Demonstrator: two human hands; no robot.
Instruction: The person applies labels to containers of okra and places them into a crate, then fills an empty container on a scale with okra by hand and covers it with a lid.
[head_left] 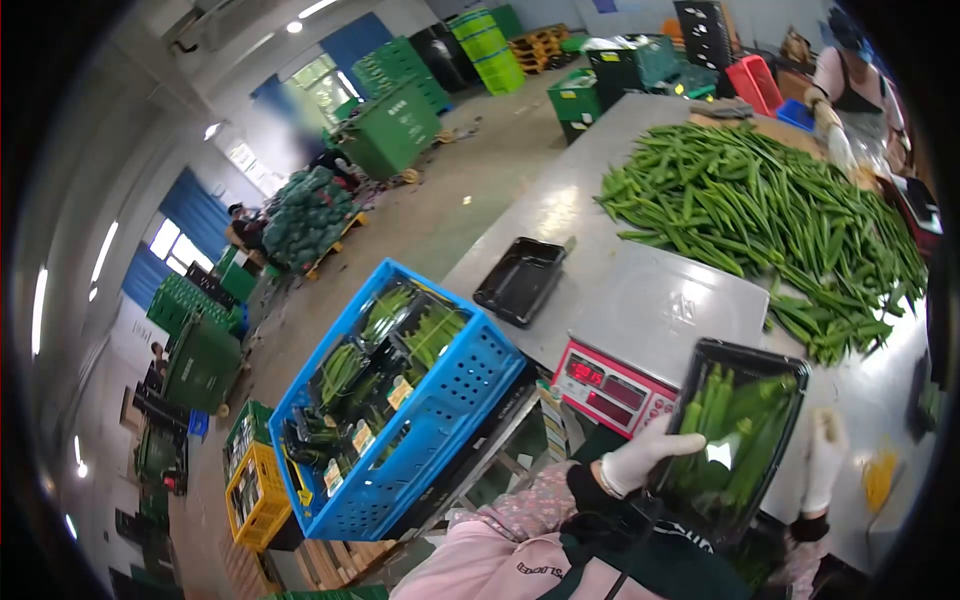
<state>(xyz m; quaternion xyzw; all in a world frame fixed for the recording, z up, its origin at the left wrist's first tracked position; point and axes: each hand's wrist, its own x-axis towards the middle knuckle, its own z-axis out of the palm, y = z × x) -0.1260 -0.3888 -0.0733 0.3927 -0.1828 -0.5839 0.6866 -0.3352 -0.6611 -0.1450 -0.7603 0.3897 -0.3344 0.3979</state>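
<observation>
My left hand (648,456), in a white glove, grips the left side of a black tray (798,400) of long green pods that look like okra (735,425). The thumb lies over the edge, and a bright glare crosses the pods. The tray is tilted in front of my body. To its right, my gloved right hand (825,450) is raised apart from it with fingers curled together; anything in them is hidden. Just beyond the tray stands a scale (615,385) with a red front, lit digits and a bare metal plate (670,300).
A large okra pile (750,200) covers the table's far side. An empty black tray (520,280) lies left of the scale. A blue crate (440,395) holds several packed trays. Yellow material (879,482) lies at right. A co-worker (855,80) stands across the table.
</observation>
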